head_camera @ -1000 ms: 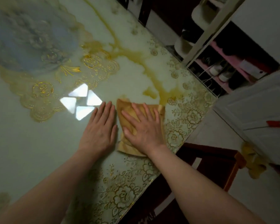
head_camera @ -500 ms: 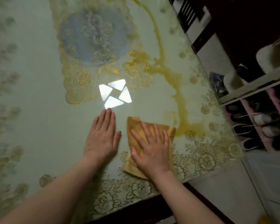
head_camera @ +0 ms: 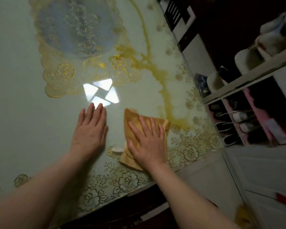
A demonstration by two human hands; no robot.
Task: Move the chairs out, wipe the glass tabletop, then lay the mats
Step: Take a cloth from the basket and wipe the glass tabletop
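The glass tabletop (head_camera: pixel 23 113) fills most of the head view, with gold floral patterns and a blue oval motif (head_camera: pixel 76 27) beneath the glass. A folded yellow-brown cloth (head_camera: pixel 132 118) lies flat near the table's near right corner. My right hand (head_camera: pixel 147 141) presses flat on the cloth with fingers spread. My left hand (head_camera: pixel 89 131) rests flat on the bare glass just left of the cloth, fingers straight. A yellow streak (head_camera: pixel 165 90) runs down the glass toward the cloth. A small white scrap (head_camera: pixel 117 150) lies between my hands.
A bright window reflection (head_camera: pixel 101 93) shines just beyond my left fingertips. A white shoe rack (head_camera: pixel 248 80) with shoes stands right of the table. A dark chair back (head_camera: pixel 177 12) shows at the top right. White cabinet doors (head_camera: pixel 254 171) are at the lower right.
The view has swung left and back, bringing more of the tabletop into sight. My right hand with the cloth has slid slightly away from the left hand, widening the gap between them.
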